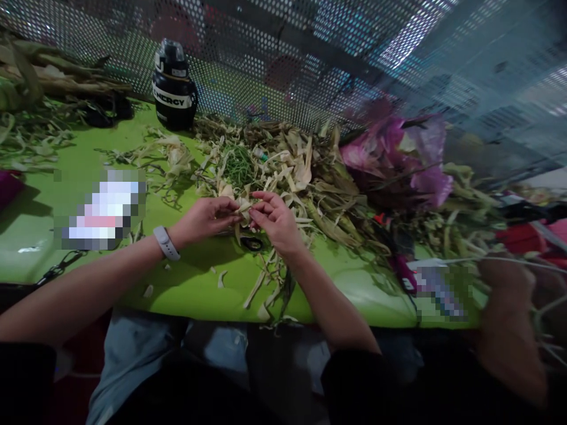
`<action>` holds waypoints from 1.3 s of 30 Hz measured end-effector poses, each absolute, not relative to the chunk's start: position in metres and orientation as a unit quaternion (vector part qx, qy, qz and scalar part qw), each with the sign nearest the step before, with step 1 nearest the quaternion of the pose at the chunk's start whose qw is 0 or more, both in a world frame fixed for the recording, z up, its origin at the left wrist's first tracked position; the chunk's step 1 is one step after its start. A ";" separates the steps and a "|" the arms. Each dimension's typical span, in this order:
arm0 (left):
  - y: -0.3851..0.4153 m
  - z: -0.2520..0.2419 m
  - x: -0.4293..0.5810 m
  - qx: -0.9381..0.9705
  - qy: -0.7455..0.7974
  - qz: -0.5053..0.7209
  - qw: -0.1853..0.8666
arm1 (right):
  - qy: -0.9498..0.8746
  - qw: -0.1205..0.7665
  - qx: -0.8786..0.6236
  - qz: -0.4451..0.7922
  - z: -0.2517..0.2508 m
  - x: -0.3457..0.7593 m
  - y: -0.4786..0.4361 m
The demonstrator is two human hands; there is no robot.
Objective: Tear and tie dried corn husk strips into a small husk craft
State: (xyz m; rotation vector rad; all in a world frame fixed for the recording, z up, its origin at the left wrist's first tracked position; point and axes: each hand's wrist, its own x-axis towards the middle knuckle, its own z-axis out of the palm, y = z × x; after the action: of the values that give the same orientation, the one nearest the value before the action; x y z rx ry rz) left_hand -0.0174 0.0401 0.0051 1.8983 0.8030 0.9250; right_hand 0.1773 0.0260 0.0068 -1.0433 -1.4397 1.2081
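Note:
Over the green table (190, 283), my left hand (212, 218) and my right hand (275, 224) meet at the fingertips. Between them they pinch a pale strip of husk (243, 208); its exact shape is partly hidden by the fingers. A light-coloured watch band circles my left wrist. Just below the hands lies a dark looped handle (252, 243), perhaps of scissors. Beyond my fingers spreads a pile of dried husks (301, 165), with a clump of thin green strips (239, 164) on it. A small tube with a green end (260, 154) rests in the pile.
A black bottle (174, 97) stands at the back, before a perforated metal panel (274, 59). A blurred-out phone-like screen (104, 209) is at left. Pink plastic wrapping (398, 153) lies on the right. Another person's arm (509, 319) rests at the far right. Husk scraps hang over the front edge.

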 end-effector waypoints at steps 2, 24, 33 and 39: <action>0.040 0.005 -0.018 0.768 0.320 0.366 0.416 | -0.591 0.477 -0.430 0.488 0.005 0.176 0.027; 0.036 0.020 -0.017 0.825 0.181 0.143 0.515 | -0.557 0.399 -0.427 0.590 0.014 0.179 0.024; 0.035 0.016 -0.018 0.717 0.180 0.158 0.655 | -0.561 0.476 -0.443 0.513 0.006 0.172 0.025; 0.024 0.009 -0.011 0.571 0.214 0.185 0.771 | -0.585 0.481 -0.407 0.511 0.002 0.173 0.026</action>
State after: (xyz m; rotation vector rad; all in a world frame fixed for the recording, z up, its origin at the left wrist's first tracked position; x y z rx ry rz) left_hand -0.0108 0.0243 0.0086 1.2386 0.4638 0.4020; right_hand 0.1725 0.0262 0.0017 -0.9927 -1.4279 1.2453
